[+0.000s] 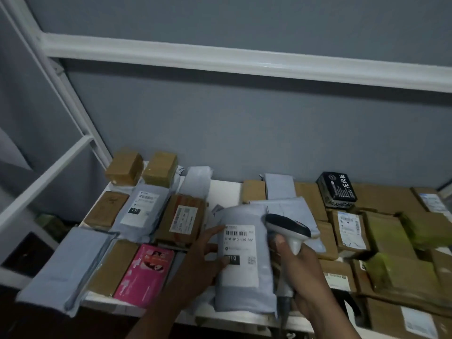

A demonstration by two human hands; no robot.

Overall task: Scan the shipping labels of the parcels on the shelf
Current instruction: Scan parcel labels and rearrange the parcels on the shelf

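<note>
Grey mailer (244,255) sat at the shelf's (226,189) front edge, about 6 o'clock in view, long axis running 12–6, slightly tilted toward 1. Its label (241,255) faced up, white, portrait: barcode at the 12 end, a digit row under it, black block reading "010" lower left, small QR lower right. Mailer looked soft and puffy, creased along its sides, glossy. Left hand (208,255) gripped the mailer's 9 o'clock edge, thumb over the black block, fingertips on the label's upper left corner. Right hand (299,267) was wrapped around the scanner (288,228) handle at the mailer's 3 o'clock side; scanner white with a dark head, head pointing toward 10–11, over the mailer's top right corner. Bare shelf surface showed only in a strip at 12 of the mailer and a sliver along the front lip. At 9: pink box (145,272), brown cartons, another grey mailer (61,267) overhanging the front left corner. At 10–11: labelled mailer "231" (141,209) and labelled carton (182,218). At 3: brown and green-tinted parcels packed tight, touching one another. Black box (336,189) at 1–2 on top of cartons. White frame post (80,113) bounded the left side, a white rail (244,62) crossed above, grey wall behind. Frame slightly blurred; small label text was unreadable.
</note>
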